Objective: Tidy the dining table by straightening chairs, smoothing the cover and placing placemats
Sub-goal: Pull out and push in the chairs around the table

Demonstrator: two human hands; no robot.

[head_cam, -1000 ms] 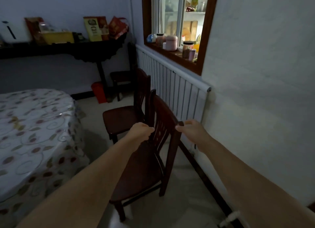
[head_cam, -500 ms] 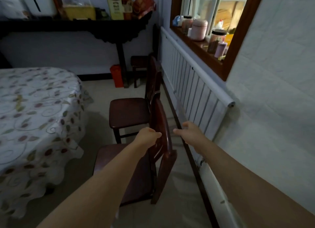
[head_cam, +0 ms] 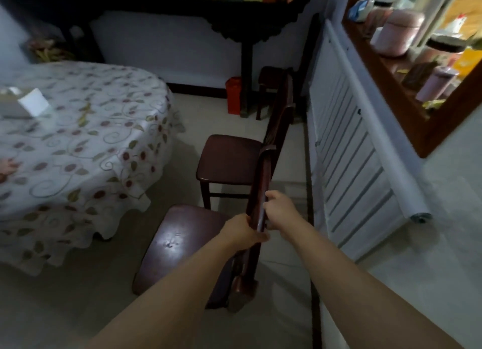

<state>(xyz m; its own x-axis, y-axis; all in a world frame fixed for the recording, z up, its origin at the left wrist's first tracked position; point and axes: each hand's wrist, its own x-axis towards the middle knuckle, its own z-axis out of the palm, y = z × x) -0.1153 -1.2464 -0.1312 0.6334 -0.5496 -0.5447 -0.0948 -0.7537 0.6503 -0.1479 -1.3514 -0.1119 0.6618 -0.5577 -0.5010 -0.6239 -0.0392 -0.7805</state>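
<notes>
A dark wooden chair point(head_cam: 180, 241) stands below me, its seat facing the table and its backrest seen edge-on. My left hand point(head_cam: 241, 231) grips the top rail of that backrest from the seat side. My right hand point(head_cam: 279, 209) grips the same rail from the wall side, a little further along. A second dark chair point(head_cam: 227, 158) stands just beyond it in line. The round table on the left wears a white cover with a leaf and flower pattern point(head_cam: 78, 140), its hem hanging in folds. No placemats are in view.
A white radiator point(head_cam: 354, 150) runs along the right wall under a wooden sill point(head_cam: 391, 88) holding jars. A dark console table point(head_cam: 156, 4) stands at the back, with a red box point(head_cam: 233, 95) and a stool point(head_cam: 271, 80) beneath. A white folded item point(head_cam: 34, 102) lies on the table.
The near chair has turned so its back lines up with the far chair's. My right hand has closed on the rail. The view has swung downward and closer.
</notes>
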